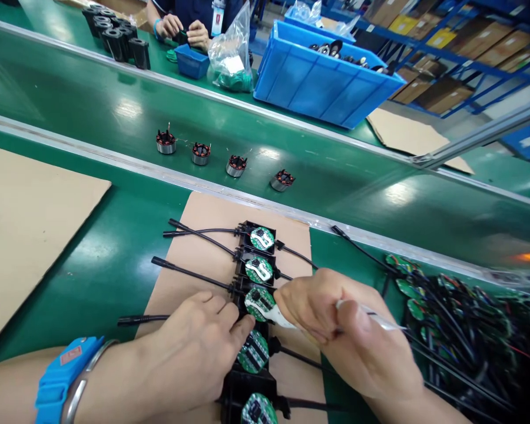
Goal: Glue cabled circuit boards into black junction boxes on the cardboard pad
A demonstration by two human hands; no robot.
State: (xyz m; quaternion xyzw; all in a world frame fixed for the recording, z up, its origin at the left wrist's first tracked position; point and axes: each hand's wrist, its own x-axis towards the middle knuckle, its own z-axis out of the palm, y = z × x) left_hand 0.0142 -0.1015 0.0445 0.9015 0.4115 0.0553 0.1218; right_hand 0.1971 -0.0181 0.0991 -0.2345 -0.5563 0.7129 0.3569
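Observation:
A row of black housings, each with a round green circuit board (259, 301) and a black cable, lies on a cardboard sheet (194, 247). My left hand (198, 347) rests on the row, its fingertips pressing a housing beside the third board. My right hand (340, 330) grips a white pen-like tool (287, 320) whose tip touches that board's lower right edge. Several more boards in the row sit above (261, 238) and below (253, 351) it.
Several copper-wound stators (201, 153) stand on the green conveyor belt beyond. A tangled pile of boards with cables (450, 318) lies at right. A blue bin (322, 76), black cylinders (115, 32) and another person's hands (183, 29) are across the belt.

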